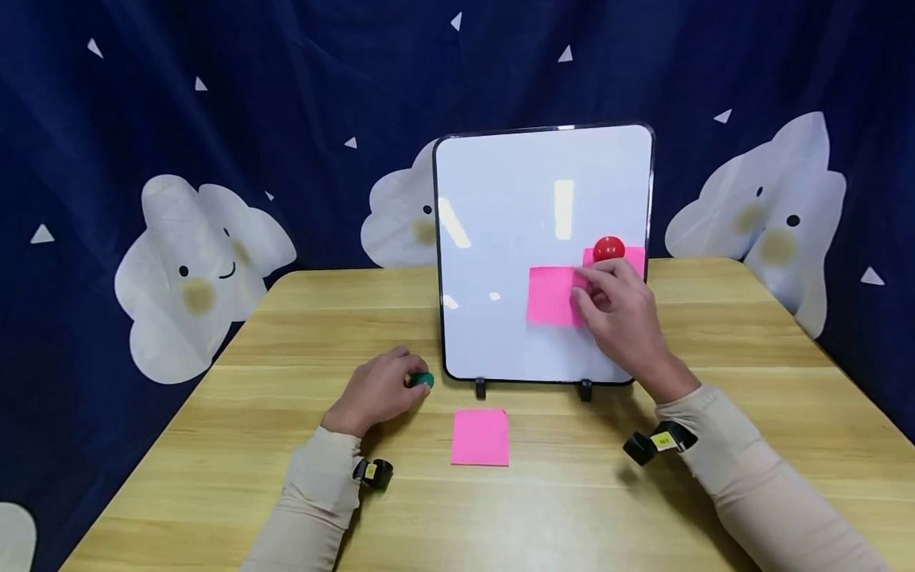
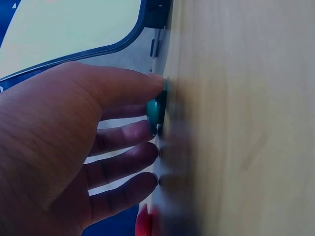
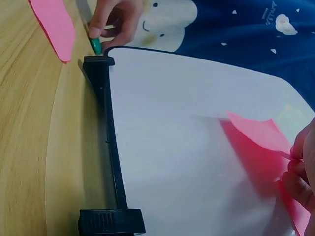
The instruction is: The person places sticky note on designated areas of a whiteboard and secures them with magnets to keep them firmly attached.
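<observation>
One pink sticky note (image 1: 550,296) is pinched by its right edge in the right hand (image 1: 622,316), probably so its face isn't covered, near the right edge of the whiteboard (image 1: 515,230); a green magnet (image 1: 424,380) is pinched in the left hand (image 1: 376,389), other fingers spread, off the whiteboard's lower-left corner.

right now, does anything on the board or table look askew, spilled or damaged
Nothing looks spilled or damaged. The pink note pinched by the right hand looks askew: the right wrist view shows it bowed, its free side lifted off the whiteboard.
</observation>
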### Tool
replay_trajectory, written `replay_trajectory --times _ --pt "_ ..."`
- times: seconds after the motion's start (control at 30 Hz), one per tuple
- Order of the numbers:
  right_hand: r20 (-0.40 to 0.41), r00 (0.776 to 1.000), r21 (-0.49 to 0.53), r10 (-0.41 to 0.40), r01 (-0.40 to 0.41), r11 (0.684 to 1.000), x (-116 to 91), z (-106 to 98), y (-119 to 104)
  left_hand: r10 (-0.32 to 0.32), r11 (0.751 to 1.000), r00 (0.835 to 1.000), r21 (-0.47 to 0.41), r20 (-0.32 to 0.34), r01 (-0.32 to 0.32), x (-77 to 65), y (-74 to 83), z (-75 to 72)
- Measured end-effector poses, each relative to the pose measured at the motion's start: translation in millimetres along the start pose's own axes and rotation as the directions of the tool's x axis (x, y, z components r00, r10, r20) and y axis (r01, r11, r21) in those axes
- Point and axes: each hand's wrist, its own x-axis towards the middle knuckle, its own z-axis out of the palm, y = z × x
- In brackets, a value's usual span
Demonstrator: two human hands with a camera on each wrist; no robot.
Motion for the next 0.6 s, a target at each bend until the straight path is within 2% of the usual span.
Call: replay_trajectory --times 0.37,0.6 --pt "-0.024 0.998 -0.027 -0.065 0.064 0.998 3 11 2 -0.009 1.000 1.000 0.000 0.007 0.009 0.9 0.3 2.7" --pt "-0.045 0.994 -0.094 -0.098 0.093 0.991 5 10 -1 -0.013 1.000 1.000 -0.001 0.005 0.013 0.4 0.4 0.8"
